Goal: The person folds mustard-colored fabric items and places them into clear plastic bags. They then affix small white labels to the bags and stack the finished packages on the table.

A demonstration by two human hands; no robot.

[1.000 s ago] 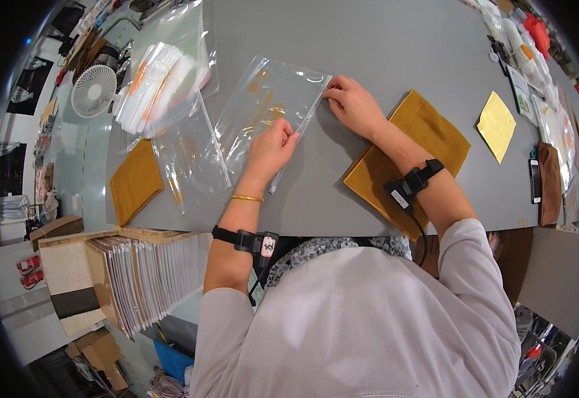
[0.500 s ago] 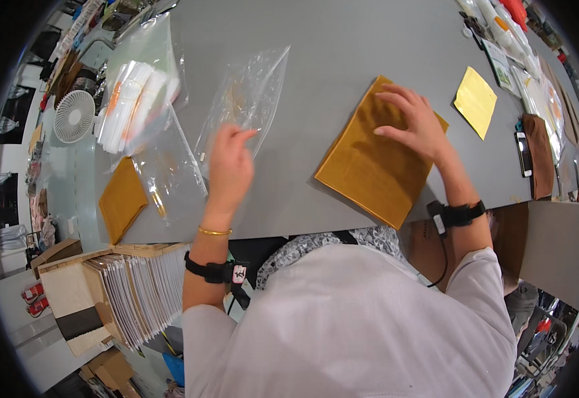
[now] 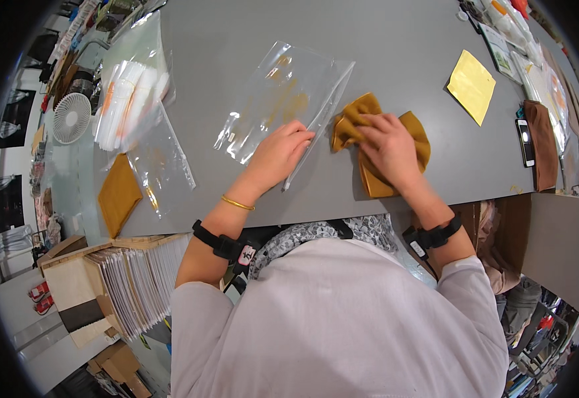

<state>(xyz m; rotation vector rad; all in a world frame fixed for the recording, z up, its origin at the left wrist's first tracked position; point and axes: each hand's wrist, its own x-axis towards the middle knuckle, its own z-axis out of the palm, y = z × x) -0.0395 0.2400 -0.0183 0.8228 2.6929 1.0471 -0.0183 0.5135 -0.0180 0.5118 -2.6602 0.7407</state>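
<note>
Clear bag: edge pinched by left hand. Mustard cloth: bunched, gripped by right hand. Wooden crate: white sheets inside.

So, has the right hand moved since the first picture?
Yes. Judged against the phone on the table, the right hand has moved rightward and toward the person, from the clear bag onto the bunched mustard cloth.

Bright, even indoor lt w/ glare on clear bag, soft shadows on grey tbl, bent blk-rimmed edges
</note>
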